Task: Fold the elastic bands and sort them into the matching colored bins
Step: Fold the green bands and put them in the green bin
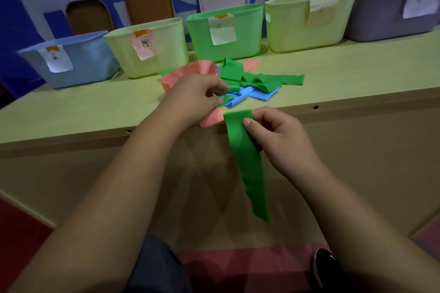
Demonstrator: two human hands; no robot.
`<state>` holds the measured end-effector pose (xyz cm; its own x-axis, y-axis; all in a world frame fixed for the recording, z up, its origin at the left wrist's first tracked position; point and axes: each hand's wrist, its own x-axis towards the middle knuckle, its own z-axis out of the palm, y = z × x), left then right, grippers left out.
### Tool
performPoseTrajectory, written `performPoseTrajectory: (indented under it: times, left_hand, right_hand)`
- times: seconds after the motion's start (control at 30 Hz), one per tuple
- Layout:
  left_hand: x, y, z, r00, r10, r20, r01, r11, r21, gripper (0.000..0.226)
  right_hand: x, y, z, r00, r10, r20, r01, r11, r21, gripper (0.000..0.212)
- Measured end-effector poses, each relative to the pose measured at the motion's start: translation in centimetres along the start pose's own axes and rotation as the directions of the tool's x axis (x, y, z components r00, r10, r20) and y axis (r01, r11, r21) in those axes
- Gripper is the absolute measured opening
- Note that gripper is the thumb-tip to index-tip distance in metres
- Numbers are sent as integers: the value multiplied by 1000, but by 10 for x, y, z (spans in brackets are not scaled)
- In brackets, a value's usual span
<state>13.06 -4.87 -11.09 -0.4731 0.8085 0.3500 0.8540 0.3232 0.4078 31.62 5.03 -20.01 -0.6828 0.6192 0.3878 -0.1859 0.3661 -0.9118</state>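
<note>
Folding is in hand. Your right hand (278,135) has its fingers clamped on the top end of the long green elastic band (245,154), at the near edge of the pale wooden bench (345,78). The band hangs down the bench front, long axis far to near, free end pointing towards you. Your left hand (195,95) pinches a green scrap (226,98) at the mixed pile of bands (259,81); whether it is the same band I cannot tell. Next, double the free end up, then carry it to the green plastic bin (226,33), far centre.

both arms forward; left grip (193,95) pinching, right grip (279,136) pinching.
</note>
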Motion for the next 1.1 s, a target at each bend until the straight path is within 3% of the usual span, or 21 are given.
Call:
performPoseTrajectory:
  times: [0.17, 0.23, 0.33, 0.5, 0.93, 1.1]
  left_hand:
    - [3, -3, 1, 990, -31, -135, 19, 996, -87, 24]
    - [5, -5, -3, 975, -87, -204, 39, 973, -226, 25]
    - [7, -8, -20, 938, -211, -274, 57, 876, -478, 26]
    - [15, -16, -59, 861, -343, -377, 7, 748, -663, 20]
    - [31, 8, -130, 770, -356, -529, -189, 665, -723, 18]
    - [20, 10, -136, 772, -380, -509, -194, 622, -758, 19]
  right_hand:
    - [2, 1, 2, 1000, -2, 13, 2, 1000, -17, 18]
    - [1, 1, 3, 1000, -9, 17, 9, 1000, -4, 17]
    - [1, 2, 4, 1000, -14, 22, 14, 1000, -5, 20]
    - [-4, 1, 11, 998, -15, 57, 16, 1000, -25, 19]
    - [-7, -15, 32, 989, -85, 118, 89, 996, -23, 13]
    - [6, -49, 36, 988, -132, 83, 127, 990, 65, 17]
